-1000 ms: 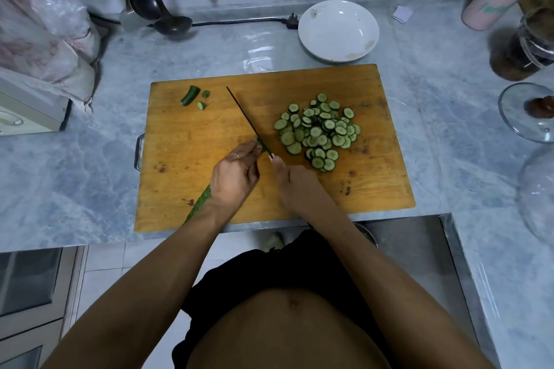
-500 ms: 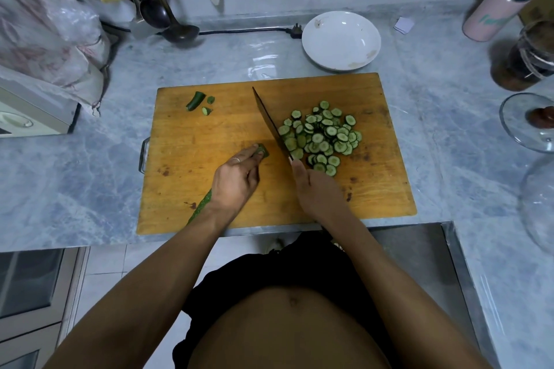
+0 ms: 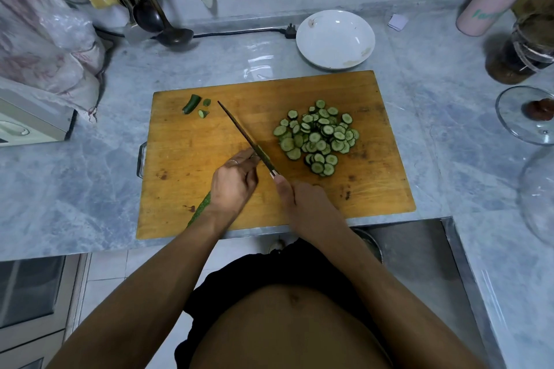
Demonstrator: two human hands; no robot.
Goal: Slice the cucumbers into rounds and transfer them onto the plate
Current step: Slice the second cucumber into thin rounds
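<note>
A wooden cutting board [image 3: 374, 189] lies on the marble counter. My left hand [image 3: 233, 183] holds down a long green cucumber [image 3: 199, 210], whose tail shows below my wrist. My right hand [image 3: 305, 204] grips the handle of a knife [image 3: 245, 136]; its blade stands edge-down right beside my left fingertips. A heap of cucumber rounds [image 3: 317, 136] sits to the right of the blade. Three cut end pieces [image 3: 192, 103] lie at the board's far left corner. A white plate [image 3: 335, 38] stands behind the board, holding no slices.
Ladles and utensils [image 3: 150, 15] hang at the back left, beside plastic bags and an appliance [image 3: 30, 123]. A black cord with a plug [image 3: 289, 30] runs along the wall. A pink bottle [image 3: 491, 3], a jar [image 3: 518, 54] and a glass lid [image 3: 527, 114] stand right. A sink [image 3: 413, 249] lies below the board.
Half a second ago the blade was tilted flat-side up against the slice heap; now it stands edge-down again beside my left fingertips. The left hand stays on the cucumber.
</note>
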